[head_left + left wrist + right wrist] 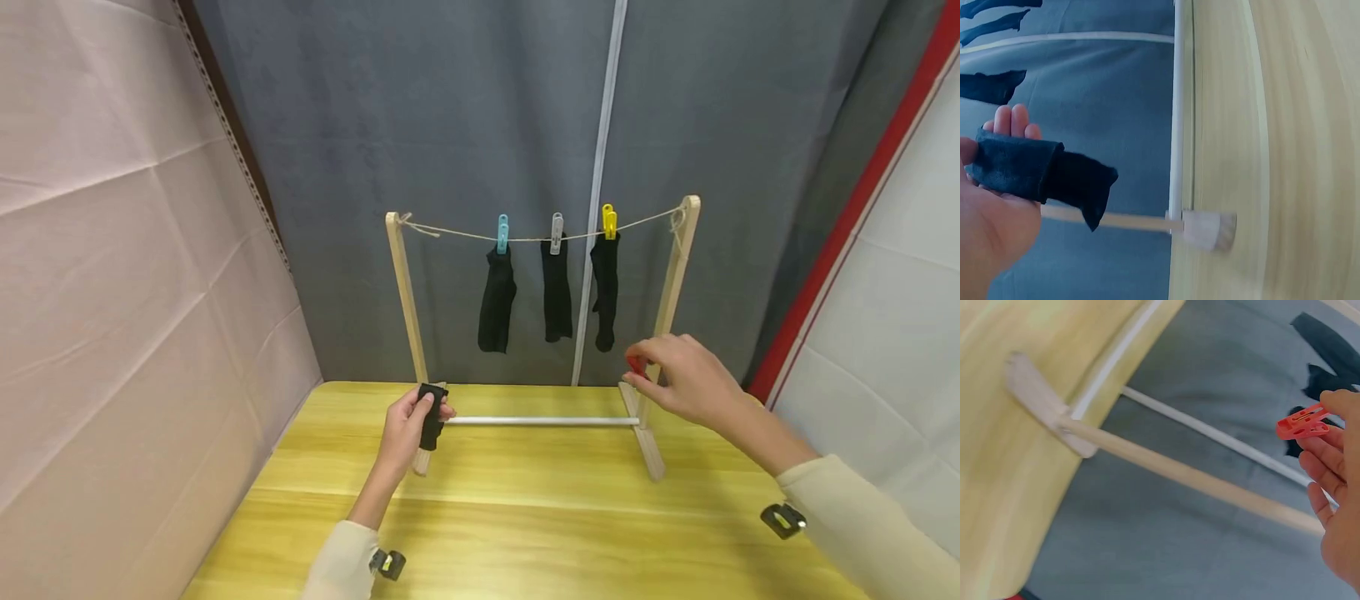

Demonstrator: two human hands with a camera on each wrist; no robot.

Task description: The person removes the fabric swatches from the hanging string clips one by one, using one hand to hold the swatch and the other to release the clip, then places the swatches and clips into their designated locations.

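Already three socks hang from the string (540,237) of the rack (408,292), each under its own peg, so the free string lies toward the left post. Near that post's foot, by the table's (525,533) far edge, the left hand (408,429) holds a fourth sock (432,415), its thumb and fingers (1013,120) curled round the folded cloth; in the left wrist view one loose end droops past the palm. Its forearm reaches straight forward from the near edge, wrist low over the table.

Further right, beside the right post just above its foot, the right hand (686,379) pinches a red peg (1302,422) between thumb and fingertips, the other fingers loosely bent. It is raised clear of the table, forearm angled in from the right edge.
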